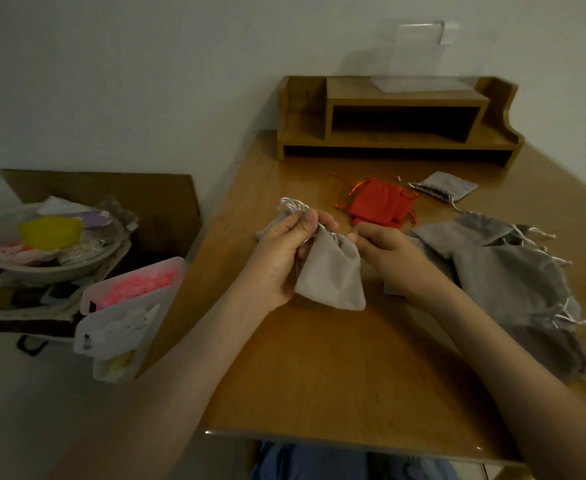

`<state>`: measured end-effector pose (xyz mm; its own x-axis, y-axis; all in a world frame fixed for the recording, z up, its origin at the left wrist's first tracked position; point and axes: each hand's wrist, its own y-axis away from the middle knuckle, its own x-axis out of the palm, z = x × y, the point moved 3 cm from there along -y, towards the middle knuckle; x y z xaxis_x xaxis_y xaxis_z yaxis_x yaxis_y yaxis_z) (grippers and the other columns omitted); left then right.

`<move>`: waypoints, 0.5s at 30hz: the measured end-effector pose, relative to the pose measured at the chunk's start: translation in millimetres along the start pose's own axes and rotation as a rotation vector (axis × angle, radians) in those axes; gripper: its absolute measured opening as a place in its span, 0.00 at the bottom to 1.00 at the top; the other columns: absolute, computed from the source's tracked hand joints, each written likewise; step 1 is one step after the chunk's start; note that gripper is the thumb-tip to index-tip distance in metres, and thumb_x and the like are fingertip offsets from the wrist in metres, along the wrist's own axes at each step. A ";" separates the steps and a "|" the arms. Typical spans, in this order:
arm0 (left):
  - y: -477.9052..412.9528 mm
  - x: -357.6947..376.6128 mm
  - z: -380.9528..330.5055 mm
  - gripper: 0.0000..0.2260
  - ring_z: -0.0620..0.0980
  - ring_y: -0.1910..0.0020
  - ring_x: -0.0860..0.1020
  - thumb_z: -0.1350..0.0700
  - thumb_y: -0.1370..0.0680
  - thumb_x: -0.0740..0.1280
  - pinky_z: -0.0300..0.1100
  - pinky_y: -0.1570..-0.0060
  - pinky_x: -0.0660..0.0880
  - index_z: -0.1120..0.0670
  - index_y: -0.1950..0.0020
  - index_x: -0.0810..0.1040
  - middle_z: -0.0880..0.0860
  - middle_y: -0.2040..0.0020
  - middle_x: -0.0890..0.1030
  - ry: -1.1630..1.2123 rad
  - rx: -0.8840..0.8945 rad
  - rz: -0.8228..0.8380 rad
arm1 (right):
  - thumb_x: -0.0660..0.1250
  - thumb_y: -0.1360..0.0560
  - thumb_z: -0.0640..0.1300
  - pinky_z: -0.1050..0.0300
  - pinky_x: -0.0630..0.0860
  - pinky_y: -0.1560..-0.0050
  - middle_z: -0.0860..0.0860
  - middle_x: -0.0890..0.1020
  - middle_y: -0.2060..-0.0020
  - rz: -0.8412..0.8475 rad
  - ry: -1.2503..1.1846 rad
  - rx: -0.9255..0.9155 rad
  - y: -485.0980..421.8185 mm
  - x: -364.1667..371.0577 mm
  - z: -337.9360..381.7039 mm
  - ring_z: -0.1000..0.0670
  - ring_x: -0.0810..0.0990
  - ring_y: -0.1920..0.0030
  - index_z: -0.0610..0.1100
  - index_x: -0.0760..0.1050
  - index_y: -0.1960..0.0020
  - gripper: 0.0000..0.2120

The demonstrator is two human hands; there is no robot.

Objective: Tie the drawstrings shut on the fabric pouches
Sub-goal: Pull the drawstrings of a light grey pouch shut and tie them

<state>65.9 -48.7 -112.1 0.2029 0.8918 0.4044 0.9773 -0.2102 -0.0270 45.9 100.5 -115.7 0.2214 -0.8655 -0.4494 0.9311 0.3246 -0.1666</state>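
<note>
Both left hand (pixel 284 251) and right hand (pixel 385 254) pinch the small grey cloth pouch (pixel 333 275) near the red cloth pouches (pixel 381 204); pull evenly.

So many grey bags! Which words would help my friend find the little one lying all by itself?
Look at the wooden shelf at the back of the table. Just in front of its right end, beside the red pouches, lies one small grey pouch. It lies flat and all alone, away from the big grey heap along the table's right side.
</note>
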 end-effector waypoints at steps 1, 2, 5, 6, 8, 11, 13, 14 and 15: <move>-0.2 0.2 0.1 0.10 0.51 0.62 0.73 0.51 0.24 0.63 0.40 0.62 0.74 0.57 0.58 0.79 0.51 0.65 0.76 0.017 -0.006 -0.003 | 0.61 0.20 0.43 0.60 0.63 0.64 0.59 0.70 0.74 -0.005 -0.022 0.002 0.4 -0.4 0.4 0.61 0.67 0.71 0.51 0.70 0.66 0.16; -0.5 -0.9 0.5 0.10 0.48 0.65 0.72 0.51 0.25 0.63 0.37 0.65 0.74 0.57 0.58 0.78 0.51 0.66 0.75 0.044 -0.015 -0.017 | 0.61 0.20 0.43 0.60 0.63 0.64 0.60 0.70 0.75 -0.008 -0.046 0.000 0.6 -1.0 0.2 0.61 0.67 0.71 0.50 0.70 0.66 0.16; -0.8 -2.2 -0.6 0.09 0.42 0.71 0.75 0.54 0.24 0.63 0.35 0.70 0.75 0.58 0.52 0.77 0.49 0.67 0.76 0.151 -0.033 -0.054 | 0.59 0.19 0.44 0.61 0.65 0.63 0.59 0.71 0.72 -0.003 -0.130 -0.003 1.0 -2.9 2.9 0.59 0.68 0.68 0.47 0.71 0.65 0.15; -1.0 -2.1 -1.0 0.09 0.43 0.69 0.75 0.54 0.24 0.63 0.35 0.68 0.75 0.58 0.50 0.78 0.49 0.66 0.76 0.144 -0.030 -0.059 | 0.58 0.19 0.44 0.62 0.64 0.63 0.55 0.71 0.70 0.001 -0.161 0.003 0.8 -3.7 3.5 0.58 0.68 0.68 0.46 0.71 0.64 0.15; -2.0 -3.6 1.2 0.09 0.42 0.69 0.74 0.55 0.23 0.63 0.34 0.67 0.75 0.57 0.50 0.80 0.48 0.67 0.75 0.071 -0.033 -0.078 | 0.57 0.19 0.43 0.62 0.64 0.63 0.51 0.69 0.69 0.000 -0.250 0.026 0.2 -5.0 3.9 0.57 0.67 0.67 0.44 0.71 0.63 0.15; -1.2 -3.0 6.4 0.10 0.39 0.74 0.73 0.58 0.19 0.60 0.31 0.70 0.72 0.61 0.49 0.79 0.46 0.70 0.75 -0.089 -0.068 -0.104 | 0.56 0.19 0.41 0.62 0.65 0.64 0.50 0.70 0.69 -0.016 -0.392 0.074 -0.5 -6.4 3.5 0.56 0.68 0.68 0.41 0.70 0.62 0.13; -1.2 -2.9 10.4 0.09 0.38 0.74 0.72 0.57 0.19 0.60 0.31 0.69 0.72 0.60 0.49 0.78 0.44 0.70 0.76 -0.237 -0.068 -0.104 | 0.57 0.20 0.39 0.60 0.64 0.63 0.51 0.71 0.68 -0.019 -0.487 0.098 -1.1 -7.1 3.1 0.55 0.69 0.68 0.42 0.71 0.61 0.11; -1.9 -2.9 12.6 0.07 0.38 0.74 0.71 0.57 0.19 0.61 0.31 0.68 0.71 0.57 0.49 0.78 0.44 0.70 0.76 -0.306 -0.060 -0.098 | 0.57 0.20 0.39 0.60 0.64 0.62 0.51 0.72 0.68 -0.010 -0.528 0.098 -1.0 -7.3 3.7 0.56 0.69 0.67 0.42 0.71 0.60 0.11; -2.7 -2.5 14.3 0.05 0.38 0.74 0.70 0.57 0.20 0.62 0.31 0.68 0.70 0.55 0.49 0.77 0.44 0.70 0.77 -0.354 -0.048 -0.094 | 0.57 0.21 0.38 0.60 0.65 0.62 0.52 0.73 0.68 0.008 -0.562 0.089 -0.2 -6.9 4.9 0.56 0.70 0.67 0.42 0.71 0.60 0.10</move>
<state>63.6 -44.6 -126.1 0.1289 0.9898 0.0610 0.9904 -0.1315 0.0415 45.6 104.5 -108.3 0.3264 -0.9410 0.0895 0.9441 0.3199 -0.0794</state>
